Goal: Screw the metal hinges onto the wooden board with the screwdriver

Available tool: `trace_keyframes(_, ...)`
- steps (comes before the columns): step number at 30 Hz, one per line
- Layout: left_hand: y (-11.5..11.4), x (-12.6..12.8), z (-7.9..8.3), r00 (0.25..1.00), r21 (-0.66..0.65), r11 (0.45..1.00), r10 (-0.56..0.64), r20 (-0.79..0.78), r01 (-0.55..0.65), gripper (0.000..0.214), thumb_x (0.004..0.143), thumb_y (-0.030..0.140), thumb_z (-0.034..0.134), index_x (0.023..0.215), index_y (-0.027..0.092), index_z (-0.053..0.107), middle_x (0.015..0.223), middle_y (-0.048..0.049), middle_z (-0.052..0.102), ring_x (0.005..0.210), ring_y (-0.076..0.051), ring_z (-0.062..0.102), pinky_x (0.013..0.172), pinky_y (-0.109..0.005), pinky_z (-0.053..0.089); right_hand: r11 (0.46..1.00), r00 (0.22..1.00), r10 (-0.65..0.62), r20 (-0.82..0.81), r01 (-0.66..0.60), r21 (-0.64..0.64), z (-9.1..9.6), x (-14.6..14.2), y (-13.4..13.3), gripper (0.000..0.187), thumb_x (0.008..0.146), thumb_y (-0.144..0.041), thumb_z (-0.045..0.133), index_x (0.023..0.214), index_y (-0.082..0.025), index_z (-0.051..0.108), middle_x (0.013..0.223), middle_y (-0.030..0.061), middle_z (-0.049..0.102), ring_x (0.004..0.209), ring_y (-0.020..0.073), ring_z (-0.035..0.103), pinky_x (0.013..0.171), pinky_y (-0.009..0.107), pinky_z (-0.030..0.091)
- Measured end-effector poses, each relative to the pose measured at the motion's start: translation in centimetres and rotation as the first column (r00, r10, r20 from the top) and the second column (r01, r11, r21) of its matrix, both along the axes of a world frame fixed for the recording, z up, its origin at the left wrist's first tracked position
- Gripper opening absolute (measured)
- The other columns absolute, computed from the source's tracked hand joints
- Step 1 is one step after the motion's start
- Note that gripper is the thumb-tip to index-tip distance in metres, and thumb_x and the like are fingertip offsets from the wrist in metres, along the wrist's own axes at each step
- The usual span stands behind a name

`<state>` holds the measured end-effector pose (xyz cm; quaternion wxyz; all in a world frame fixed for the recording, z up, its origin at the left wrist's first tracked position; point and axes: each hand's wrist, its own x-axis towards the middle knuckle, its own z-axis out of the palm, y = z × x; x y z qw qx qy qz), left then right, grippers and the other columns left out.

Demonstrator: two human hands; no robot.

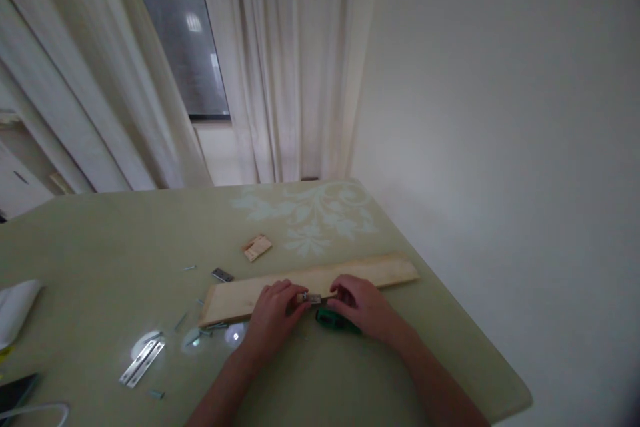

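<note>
A long pale wooden board (320,275) lies across the table, with both hands at its near edge. The thumb and fingers of my left hand (275,310) pinch a small silvery metal piece (313,298), which looks like a small hinge. My right hand (357,303) is closed at the other end of this piece, its fingertips together around something thin and dark that I cannot make out. Beneath the right hand lies a green-handled tool (336,321), partly hidden by that hand.
A silver hinge (143,363) and a screw (157,394) lie at the front left. Several screws (207,331) are scattered by the board's left end. Behind it sit a dark metal plate (223,274) and a small wood piece (257,247). A wall (500,180) flanks the right side.
</note>
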<state>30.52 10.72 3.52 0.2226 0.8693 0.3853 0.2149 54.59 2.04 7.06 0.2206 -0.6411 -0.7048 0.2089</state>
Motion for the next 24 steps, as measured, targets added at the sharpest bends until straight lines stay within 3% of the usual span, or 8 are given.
trace_keyframes(3, -0.2, 0.1, -0.1, 1.0, 0.036, 0.999, -0.011, 0.017, 0.01, 0.019, 0.1, 0.033, 0.066, 0.114, 0.026, 0.077, 0.101, -0.0056, 0.076, 0.099, -0.027, 0.069, 0.089, -0.04, 0.046, 0.994, 0.997, -0.069, 0.016, 0.067, 0.09, -0.2, 1.0, 0.4, 0.034, 0.1, -0.038, 0.069, 0.128, -0.02, 0.067, 0.127, 0.0126, 0.072, 0.118, 0.026, 0.067, 0.102, 0.039, 0.05)
trace_keyframes(5, -0.3, 0.1, -0.1, 1.0, 0.036, 0.999, -0.012, 0.021, 0.011, 0.017, 0.101, 0.033, 0.065, 0.11, 0.026, 0.078, 0.101, -0.0056, 0.075, 0.099, -0.027, 0.069, 0.088, -0.039, 0.046, 0.991, 0.996, -0.075, 0.041, 0.069, 0.117, -0.4, 1.8, 0.7, 0.053, 0.096, -0.043, 0.075, 0.143, -0.021, 0.062, 0.149, 0.0153, 0.062, 0.141, 0.0305, 0.054, 0.119, 0.046, 0.039)
trace_keyframes(7, -0.4, 0.2, -0.1, 1.0, 0.027, 1.0, -0.003, 0.029, 0.002, 0.015, 0.101, 0.033, 0.065, 0.105, 0.026, 0.078, 0.099, -0.0053, 0.074, 0.097, -0.027, 0.068, 0.088, -0.039, 0.046, 0.993, 0.996, -0.054, 0.067, 0.046, 0.11, -0.6, 2.5, 1.1, 0.071, 0.09, -0.048, 0.081, 0.152, -0.023, 0.057, 0.159, 0.0158, 0.055, 0.149, 0.033, 0.047, 0.126, 0.05, 0.032)
trace_keyframes(10, -0.5, 0.2, 0.0, 0.999, 0.014, 1.0, 0.013, 0.043, -0.013, 0.015, 0.101, 0.033, 0.066, 0.103, 0.025, 0.078, 0.098, -0.0049, 0.074, 0.096, -0.026, 0.069, 0.087, -0.039, 0.047, 0.997, 0.996, -0.004, 0.093, -0.003, 0.074, -0.8, 3.1, 1.7, 0.079, 0.086, -0.053, 0.084, 0.154, -0.025, 0.057, 0.16, 0.0149, 0.056, 0.149, 0.0337, 0.048, 0.126, 0.052, 0.03)
trace_keyframes(24, 0.0, 0.2, -1.2, 0.999, 0.119, 0.992, 0.038, 0.022, -0.04, 0.011, 0.098, 0.032, 0.075, 0.106, 0.028, 0.081, 0.107, -0.0062, 0.074, 0.103, -0.028, 0.066, 0.089, -0.041, 0.048, 0.998, 0.991, 0.043, 0.125, -0.05, 0.049, -0.6, 3.6, 2.4, 0.062, 0.091, -0.046, 0.08, 0.147, -0.024, 0.063, 0.151, 0.0118, 0.064, 0.141, 0.0303, 0.053, 0.123, 0.046, 0.033)
